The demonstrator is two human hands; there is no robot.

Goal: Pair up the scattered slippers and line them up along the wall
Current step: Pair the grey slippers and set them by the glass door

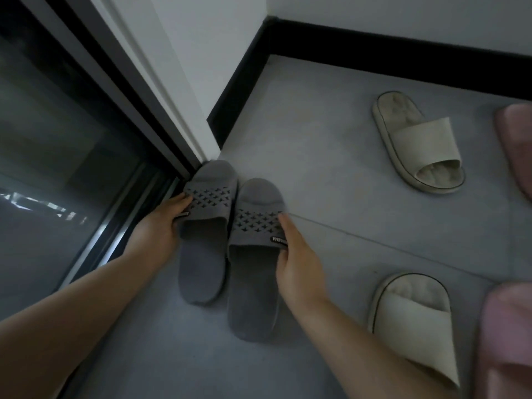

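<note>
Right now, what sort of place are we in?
Probably a home, by a balcony or entry door: a sliding glass door, a tiled floor with black baseboard, and house footwear, grey slippers side by side and cream slippers apart.

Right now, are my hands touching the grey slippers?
Touching. The head view shows the left hand pinching the left grey slipper by its strap and the right hand gripping the right grey slipper likewise.

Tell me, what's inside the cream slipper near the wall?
Only its own scuffed insole shows in the cream slipper, at the heel and the open toe. Its strap hides the middle part.
</note>
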